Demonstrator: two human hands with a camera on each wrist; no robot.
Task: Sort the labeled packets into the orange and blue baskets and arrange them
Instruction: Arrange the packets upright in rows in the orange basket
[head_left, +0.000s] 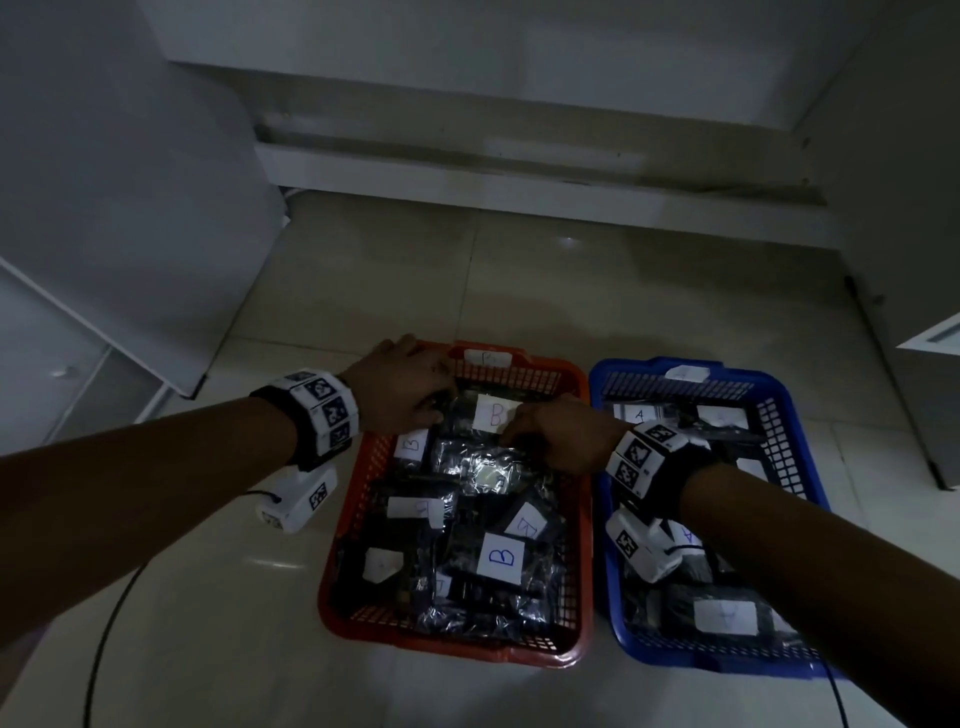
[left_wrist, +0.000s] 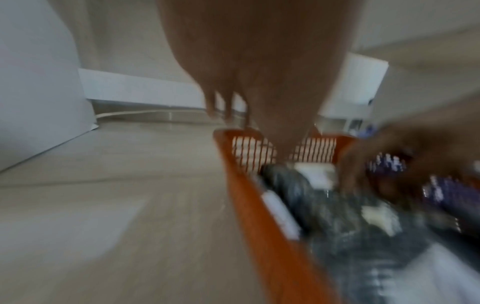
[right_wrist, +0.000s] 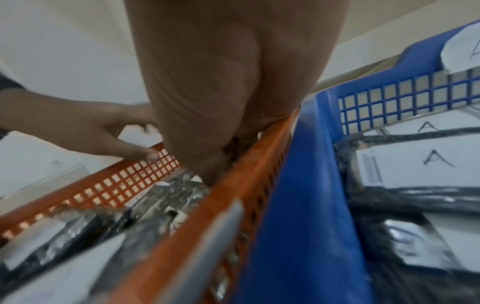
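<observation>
The orange basket (head_left: 343, 519) holds several dark packets with white B labels. Right beside it, the blue basket (head_left: 649, 660) holds packets labelled A (right_wrist: 415, 162). My left hand (head_left: 434, 408) reaches over the orange basket's far left corner. Its fingers (left_wrist: 226, 102) are stretched out past the rim (left_wrist: 259, 226) and its thumb points down toward the packets. My right hand (head_left: 517, 431) curls its fingers on the right edge of the far packet labelled B (head_left: 493, 413). The fingertips are hidden behind the palm in the right wrist view.
Both baskets stand on a pale tiled floor (head_left: 208, 623). A white cabinet (head_left: 130, 234) stands at the left and a white baseboard ledge (head_left: 519, 176) runs along the back. A black cable (head_left: 111, 613) curves over the floor at front left. More white furniture (head_left: 930, 338) is at the right.
</observation>
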